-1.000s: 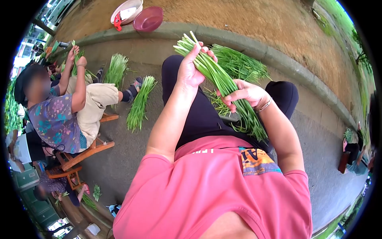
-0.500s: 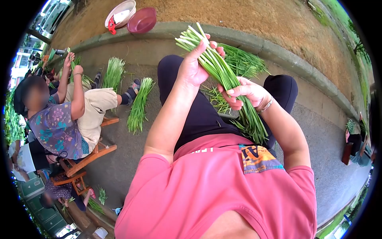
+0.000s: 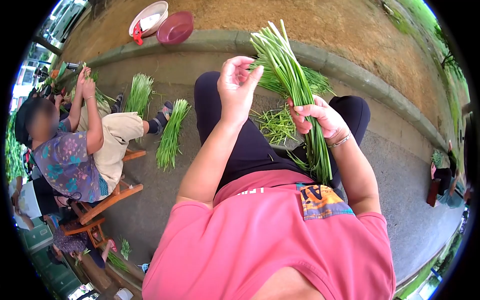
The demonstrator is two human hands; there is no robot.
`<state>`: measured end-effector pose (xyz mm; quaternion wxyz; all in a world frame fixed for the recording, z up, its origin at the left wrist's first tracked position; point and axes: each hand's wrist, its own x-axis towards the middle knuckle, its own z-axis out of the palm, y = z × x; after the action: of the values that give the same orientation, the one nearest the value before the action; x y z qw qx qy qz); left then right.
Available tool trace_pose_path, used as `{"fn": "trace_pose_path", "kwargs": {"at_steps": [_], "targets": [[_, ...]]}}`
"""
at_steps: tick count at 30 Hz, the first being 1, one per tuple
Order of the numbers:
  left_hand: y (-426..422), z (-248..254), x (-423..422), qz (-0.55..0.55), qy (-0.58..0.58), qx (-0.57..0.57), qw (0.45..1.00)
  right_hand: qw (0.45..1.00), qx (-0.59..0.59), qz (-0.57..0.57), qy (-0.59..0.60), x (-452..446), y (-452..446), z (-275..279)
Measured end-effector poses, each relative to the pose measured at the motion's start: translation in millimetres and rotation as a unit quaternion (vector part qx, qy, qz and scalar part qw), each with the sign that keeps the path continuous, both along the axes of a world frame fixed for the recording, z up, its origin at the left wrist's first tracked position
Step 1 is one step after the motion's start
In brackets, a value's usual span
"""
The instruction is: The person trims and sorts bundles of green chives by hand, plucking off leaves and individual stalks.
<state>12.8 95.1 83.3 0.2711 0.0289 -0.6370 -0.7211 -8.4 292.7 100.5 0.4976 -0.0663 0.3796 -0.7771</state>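
Note:
A bunch of garlic chives (image 3: 295, 75), long and green with pale ends, stands nearly upright in my right hand (image 3: 317, 117). The fingers wrap round its lower middle, and the leafy ends hang down toward my lap. My left hand (image 3: 237, 90) is raised to the left of the bunch, apart from it. Its thumb is out and its fingers are loosely bent, with nothing in them. Between my knees lies a loose heap of cut green pieces (image 3: 276, 125). Behind the bunch, more garlic chives (image 3: 315, 81) lie on the ground, partly hidden.
Two basins, one pale (image 3: 159, 11) and one dark red (image 3: 175, 27), stand beyond the kerb (image 3: 220, 41). Bundles of greens (image 3: 172, 135) lie to my left. There a person (image 3: 70, 160) sits on a wooden chair (image 3: 112, 202), handling stalks. Others sit farther off.
My left hand has let go of the bunch and moved away to the left, opening. The bunch has swung more upright, its pale ends shifting right. My right hand still grips it.

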Motion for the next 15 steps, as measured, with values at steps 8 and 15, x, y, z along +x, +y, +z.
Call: {"fn": "trace_pose_path", "kwargs": {"at_steps": [8,15], "targets": [[6.2,5.8,-2.0,0.033,0.045,-0.246,0.968,0.999,0.037,-0.009,0.032,4.7,-4.4,-0.5],[8.9,4.3,-3.1,0.041,0.045,-0.215,0.975,0.995,0.061,-0.004,0.077,7.2,-7.4,5.1]]}}
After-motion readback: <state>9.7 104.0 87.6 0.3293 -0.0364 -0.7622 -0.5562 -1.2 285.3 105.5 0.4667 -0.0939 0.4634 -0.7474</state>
